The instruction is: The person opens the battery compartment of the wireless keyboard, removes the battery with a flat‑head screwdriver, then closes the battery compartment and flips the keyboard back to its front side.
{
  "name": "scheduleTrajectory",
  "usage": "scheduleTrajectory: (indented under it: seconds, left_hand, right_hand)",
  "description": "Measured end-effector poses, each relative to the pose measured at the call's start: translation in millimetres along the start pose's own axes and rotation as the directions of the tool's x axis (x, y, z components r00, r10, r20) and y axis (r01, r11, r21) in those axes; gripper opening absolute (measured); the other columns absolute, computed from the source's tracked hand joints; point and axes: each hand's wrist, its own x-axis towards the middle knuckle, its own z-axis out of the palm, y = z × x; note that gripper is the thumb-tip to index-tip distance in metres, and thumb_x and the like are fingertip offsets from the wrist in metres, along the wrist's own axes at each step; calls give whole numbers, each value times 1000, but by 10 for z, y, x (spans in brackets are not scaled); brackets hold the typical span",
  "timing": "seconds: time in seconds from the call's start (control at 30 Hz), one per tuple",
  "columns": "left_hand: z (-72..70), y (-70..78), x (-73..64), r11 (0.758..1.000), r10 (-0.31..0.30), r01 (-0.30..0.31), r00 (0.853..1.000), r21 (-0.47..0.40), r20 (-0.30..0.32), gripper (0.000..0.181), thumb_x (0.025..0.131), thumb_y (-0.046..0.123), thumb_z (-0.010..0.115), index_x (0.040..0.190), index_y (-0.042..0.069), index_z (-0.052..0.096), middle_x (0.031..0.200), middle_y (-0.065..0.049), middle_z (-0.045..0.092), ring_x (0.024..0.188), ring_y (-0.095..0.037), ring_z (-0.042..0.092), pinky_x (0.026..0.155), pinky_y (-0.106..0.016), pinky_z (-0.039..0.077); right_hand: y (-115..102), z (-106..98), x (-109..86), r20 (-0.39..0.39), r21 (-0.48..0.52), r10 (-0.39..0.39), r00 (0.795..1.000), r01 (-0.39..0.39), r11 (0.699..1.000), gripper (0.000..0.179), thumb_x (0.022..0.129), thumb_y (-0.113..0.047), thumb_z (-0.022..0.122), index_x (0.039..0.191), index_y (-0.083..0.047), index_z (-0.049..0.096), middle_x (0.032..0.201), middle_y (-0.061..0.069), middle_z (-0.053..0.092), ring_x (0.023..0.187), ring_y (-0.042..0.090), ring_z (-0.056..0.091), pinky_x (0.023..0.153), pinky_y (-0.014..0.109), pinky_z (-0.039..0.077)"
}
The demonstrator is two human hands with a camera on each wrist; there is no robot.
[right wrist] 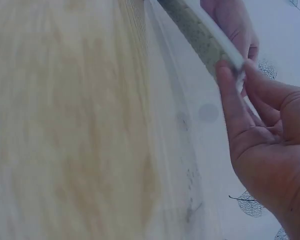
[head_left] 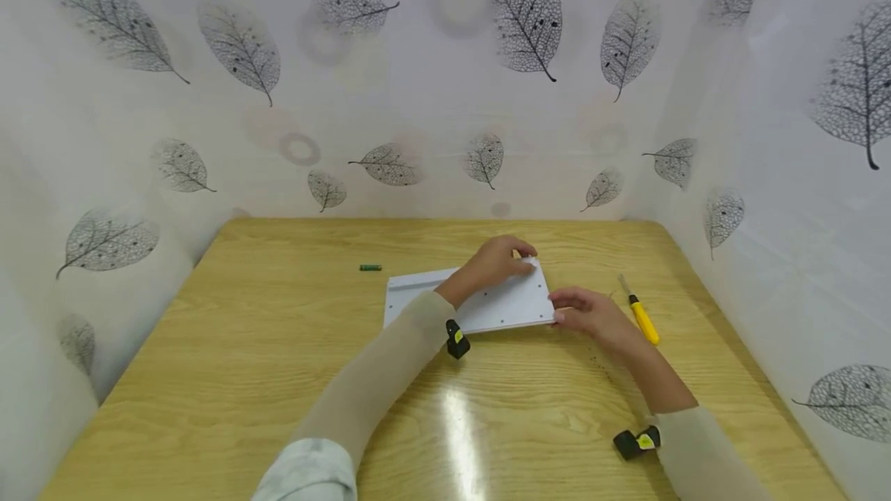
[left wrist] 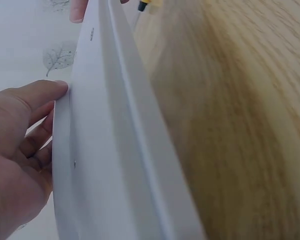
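A flat white keyboard-shaped panel (head_left: 513,301), with small dark screw-like dots over its upper face, is held low over the table. My left hand (head_left: 493,263) reaches across it and grips the edge near its far right corner. Seen in the left wrist view, the thumb lies on the rim with the other fingers curled behind; a raised ridge runs along the panel (left wrist: 95,150). At the near right corner, my right hand (head_left: 590,318) pinches the panel between thumb and fingers. The right wrist view shows the panel's textured grey side (right wrist: 192,35) tilted. My left forearm hides part of it.
A yellow-handled screwdriver (head_left: 643,320) lies on the wooden table (head_left: 278,377) right of my right hand. Left of the panel's far edge lies a small green battery (head_left: 370,267). Leaf-patterned white curtains (head_left: 418,107) enclose the table's back and sides.
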Motion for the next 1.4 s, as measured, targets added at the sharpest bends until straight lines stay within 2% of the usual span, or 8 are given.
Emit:
scheduleTrajectory:
  seconds: [0.17,0.3,0.53,0.8,1.03,1.27,1.4]
  left_hand:
    - [-129,82,-43,998,5,-9,999,-68,-54,35,94,25,72,126,12,71,113,2,69,84,-11,57,68,-23,47]
    - [-218,141,-55,996,24,-32,995,-83,-93,34,94,26,72,125,13,71,111,3,69,81,-12,56,64,-23,47]
    - [-363,255,-84,995,15,-27,992,-99,-124,36,94,27,72,127,12,70,109,4,67,84,-14,56,63,-23,48]
    - [-463,390,-77,991,16,-35,989,-129,-150,34,95,29,71,126,16,71,114,1,66,85,-14,57,62,-23,50]
    - [-576,504,-107,981,10,-47,980,-187,-197,36,95,30,71,128,15,69,114,2,65,84,-13,60,62,-25,53]
    - [-687,634,-128,982,19,-66,968,-177,-251,38,94,33,72,128,17,69,112,3,66,86,-11,61,64,-22,53]
    - [-748,729,-170,975,23,-81,962,-207,-271,37,94,33,72,128,17,68,112,3,66,86,-11,62,66,-21,54]
  right_hand:
    - [-143,3,-43,-30,64,-44,999,46,997,51,98,-19,67,139,6,50,124,7,66,104,17,71,96,40,56]
    - [-282,-7,-72,-22,95,-95,995,97,991,48,100,-14,64,139,8,47,121,-2,67,105,16,70,97,40,55]
    - [-484,-18,-109,2,100,-160,987,159,982,40,101,-9,60,138,4,52,123,-3,67,106,17,70,95,31,55]
    - [-711,-10,-201,-58,112,-178,982,183,977,39,101,-11,61,138,-1,55,130,-5,63,109,20,69,95,27,54]
    - [-912,13,-227,-88,182,-276,957,288,940,33,101,-3,56,134,0,59,118,-3,71,104,11,71,94,24,54]
    - [-1116,25,-281,-132,186,-327,936,348,919,34,102,-4,56,135,4,57,120,-1,70,107,11,70,95,23,53]
    - [-1228,27,-310,-145,185,-368,918,391,902,33,103,-3,53,135,3,58,115,-1,72,104,13,71,96,22,52]
